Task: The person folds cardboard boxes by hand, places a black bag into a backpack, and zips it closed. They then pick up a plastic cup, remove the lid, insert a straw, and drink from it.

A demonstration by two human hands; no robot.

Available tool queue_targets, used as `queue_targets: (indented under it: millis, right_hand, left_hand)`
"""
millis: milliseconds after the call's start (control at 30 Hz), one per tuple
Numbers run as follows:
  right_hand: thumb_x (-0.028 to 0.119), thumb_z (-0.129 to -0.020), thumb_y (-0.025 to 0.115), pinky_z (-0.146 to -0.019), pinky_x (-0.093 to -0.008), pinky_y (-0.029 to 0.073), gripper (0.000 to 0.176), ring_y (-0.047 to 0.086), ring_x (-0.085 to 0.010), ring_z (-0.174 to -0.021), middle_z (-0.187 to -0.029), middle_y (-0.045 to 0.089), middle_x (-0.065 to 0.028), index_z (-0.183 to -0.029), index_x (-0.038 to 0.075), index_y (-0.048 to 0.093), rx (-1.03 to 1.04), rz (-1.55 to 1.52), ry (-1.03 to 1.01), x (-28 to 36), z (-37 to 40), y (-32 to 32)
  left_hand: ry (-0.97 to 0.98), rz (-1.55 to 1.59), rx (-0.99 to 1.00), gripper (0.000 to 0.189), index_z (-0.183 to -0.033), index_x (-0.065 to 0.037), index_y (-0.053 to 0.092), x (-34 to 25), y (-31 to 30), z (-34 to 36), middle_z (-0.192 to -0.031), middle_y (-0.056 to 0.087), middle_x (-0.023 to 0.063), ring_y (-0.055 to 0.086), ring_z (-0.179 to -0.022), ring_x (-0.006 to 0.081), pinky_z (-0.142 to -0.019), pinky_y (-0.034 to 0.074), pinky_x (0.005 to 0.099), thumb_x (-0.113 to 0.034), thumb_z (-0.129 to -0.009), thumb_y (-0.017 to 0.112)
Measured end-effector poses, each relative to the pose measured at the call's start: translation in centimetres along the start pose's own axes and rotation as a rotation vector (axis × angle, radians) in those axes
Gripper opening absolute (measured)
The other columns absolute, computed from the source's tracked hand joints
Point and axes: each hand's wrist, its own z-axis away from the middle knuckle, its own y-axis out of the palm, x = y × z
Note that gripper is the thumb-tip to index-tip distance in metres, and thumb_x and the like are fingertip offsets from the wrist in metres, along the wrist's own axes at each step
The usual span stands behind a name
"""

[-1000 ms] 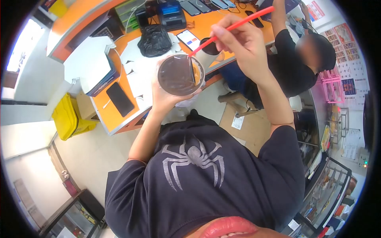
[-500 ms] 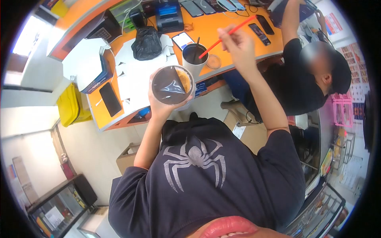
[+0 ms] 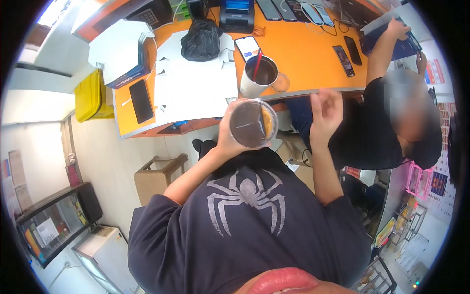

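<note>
My left hand [image 3: 230,134] is wrapped round a clear plastic cup [image 3: 247,125] with a dark drink under a shiny top and an orange slice at its right side. The cup is above my lap, in front of the desk edge. My right hand [image 3: 327,115] is raised to the right of the cup, fingers loosely bent and apart, with nothing visible in it. Near the desk edge stands a white tumbler [image 3: 250,88] with a dark inside. A red straw [image 3: 257,66] leans in it. Beside the tumbler lies a round clear lid [image 3: 281,82].
On the orange desk [image 3: 303,54] are white cardboard [image 3: 196,88], a black plastic bag [image 3: 200,41], a printer [image 3: 236,17] and several phones, one dark phone [image 3: 141,101] at left. A co-worker [image 3: 387,117] sits close on the right. A yellow bin [image 3: 89,98] stands left.
The red straw, held in my right hand before, now stands in the tumbler. My right hand has let go and drawn back lower. The view has shifted, and my left hand still holds the cup.
</note>
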Motion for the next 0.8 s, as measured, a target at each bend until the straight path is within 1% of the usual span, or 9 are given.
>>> queue_targets:
  millis: [100, 133, 200, 267, 367, 467, 567, 700, 800]
  right_hand:
    - [0.014, -0.09, 0.062, -0.054, -0.0183, 0.032, 0.014, 0.04, -0.0013, -0.061, -0.067, 0.046, 0.0067, -0.084, 0.005, 0.054, 0.057, 0.226, 0.149, -5.5, 4.8, -4.2]
    - [0.015, -0.089, 0.064, -0.051, -0.0212, 0.032, 0.018, 0.04, -0.003, -0.057, -0.061, 0.045, 0.0055, -0.078, 0.005, 0.054, 0.157, 0.399, 0.319, -6.7, 6.2, -5.6]
    - [0.015, -0.081, 0.071, -0.051, -0.0245, 0.037, 0.02, 0.046, -0.0093, -0.053, -0.058, 0.05, -0.0014, -0.074, 0.004, 0.056, 0.308, 0.685, 0.417, -10.3, 9.4, -8.1]
    - [0.012, -0.077, 0.073, -0.056, -0.0243, 0.041, 0.019, 0.047, -0.0092, -0.058, -0.061, 0.05, -0.001, -0.074, 0.003, 0.057, 0.276, 0.618, 0.528, -14.5, 12.8, -10.2]
    - [0.013, -0.071, 0.075, -0.063, -0.0295, 0.047, 0.02, 0.058, -0.0138, -0.066, -0.073, 0.061, -0.0055, -0.083, 0.002, 0.063, 0.527, 0.836, 0.456, -19.3, 16.6, -12.7]
    - [0.025, -0.07, 0.076, -0.071, -0.0339, 0.05, 0.028, 0.062, -0.0184, -0.079, -0.091, 0.065, -0.0085, -0.094, 0.011, 0.069, 0.862, 0.969, 0.741, -21.0, 17.6, -11.6]
    - [0.035, -0.073, 0.071, -0.075, -0.0344, 0.051, 0.037, 0.063, -0.0228, -0.084, -0.096, 0.066, -0.0102, -0.102, 0.012, 0.069, 0.63, 0.653, 1.044, -30.3, 23.5, -12.8]
    - [0.035, -0.074, 0.069, -0.074, -0.0351, 0.051, 0.037, 0.063, -0.0228, -0.083, -0.095, 0.066, -0.0096, -0.103, 0.011, 0.068, 0.98, 0.479, 1.543, -33.7, 25.7, -12.9]
    - [0.034, -0.075, 0.068, -0.073, -0.0356, 0.051, 0.037, 0.063, -0.0228, -0.082, -0.095, 0.066, -0.0091, -0.104, 0.01, 0.067, 1.109, 0.425, 1.662, -34.1, 25.4, -13.0]
  left_hand:
    - [0.062, -0.003, 0.087, 0.09, -0.122, -0.002, 0.046, 0.9, 0.9, 0.4, -0.12, 0.053, 0.0124, 0.052, -0.112, 0.0251, -0.095, 0.042, 0.0356, -0.023, -0.049, 0.093]
    - [0.054, 0.008, 0.108, 0.09, -0.122, -0.002, 0.046, 1.0, 1.1, 0.4, -0.12, 0.053, 0.0126, 0.052, -0.112, 0.0259, -0.096, 0.042, 0.0361, -0.023, -0.049, 0.093]
    - [0.039, 0.034, 0.149, 0.09, -0.122, -0.002, 0.047, 1.5, 1.4, 0.6, -0.12, 0.053, 0.013, 0.051, -0.113, 0.0274, -0.096, 0.041, 0.037, -0.024, -0.048, 0.093]
    - [0.04, 0.027, 0.174, 0.089, -0.122, -0.002, 0.048, 2.2, 1.5, 0.9, -0.12, 0.053, 0.0135, 0.052, -0.112, 0.0268, -0.096, 0.041, 0.0362, -0.024, -0.048, 0.093]
    - [0.047, -0.001, 0.196, 0.089, -0.121, -0.001, 0.048, 2.8, 1.4, 1.3, -0.119, 0.053, 0.0131, 0.053, -0.111, 0.024, -0.095, 0.043, 0.0336, -0.024, -0.048, 0.094]
    - [0.031, -0.006, 0.17, 0.09, -0.121, -0.001, 0.048, 3.2, 1.3, 1.7, -0.119, 0.052, 0.0131, 0.053, -0.111, 0.0246, -0.095, 0.043, 0.034, -0.024, -0.048, 0.094]
    - [0.042, -0.037, 0.127, 0.09, -0.121, -0.001, 0.048, 3.3, 1.1, 2.1, -0.118, 0.052, 0.0132, 0.052, -0.112, 0.0257, -0.095, 0.042, 0.0347, -0.025, -0.047, 0.094]
    - [-0.002, -0.04, 0.098, 0.09, -0.121, -0.001, 0.049, 2.7, 0.6, 2.1, -0.118, 0.053, 0.013, 0.052, -0.113, 0.0264, -0.096, 0.042, 0.0356, -0.026, -0.047, 0.094]
    - [-0.035, -0.03, 0.073, 0.091, -0.121, -0.001, 0.048, 2.6, 0.4, 2.4, -0.118, 0.052, 0.0121, 0.053, -0.111, 0.024, -0.095, 0.043, 0.0344, -0.025, -0.046, 0.094]
